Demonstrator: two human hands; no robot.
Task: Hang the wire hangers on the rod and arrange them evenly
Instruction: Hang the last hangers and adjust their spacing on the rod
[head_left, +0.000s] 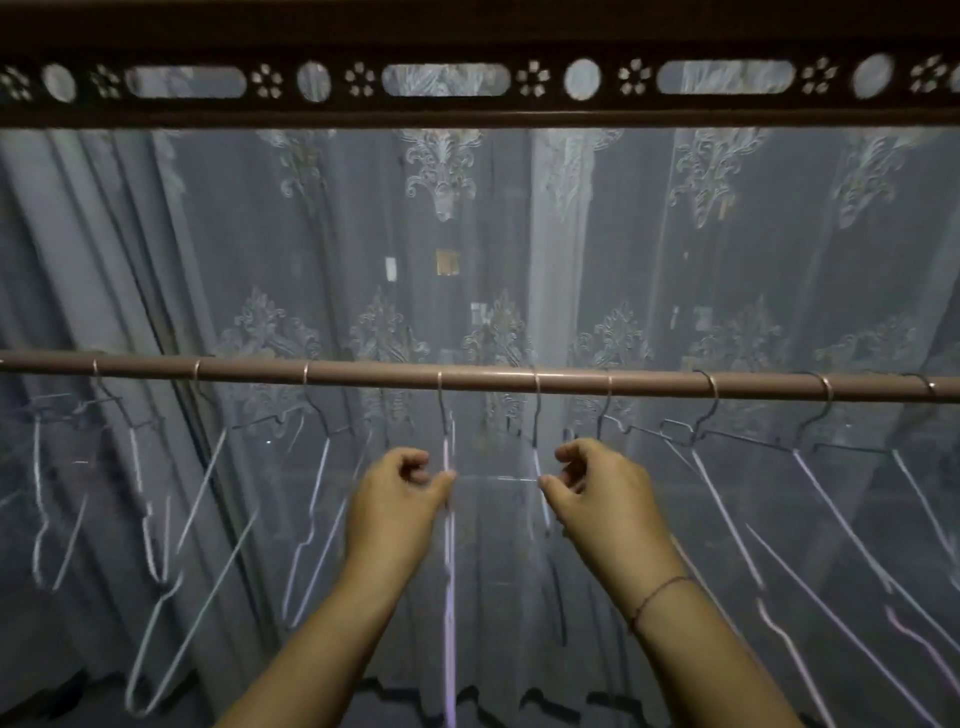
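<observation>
Wire hangers (450, 571) on rod (363, 373), left grip (397, 499) pinching 1, right grip (602, 499) pinching its neighbour

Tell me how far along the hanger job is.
Done: nine hangers look hooked on the rod; none shows off it. In hand: the left hand pinches the fourth hanger from the left, and the right hand pinches the fifth hanger. Left: evening the spacing, since the fifth hanger hangs nearer the sixth hanger than the fourth does the third hanger.
</observation>
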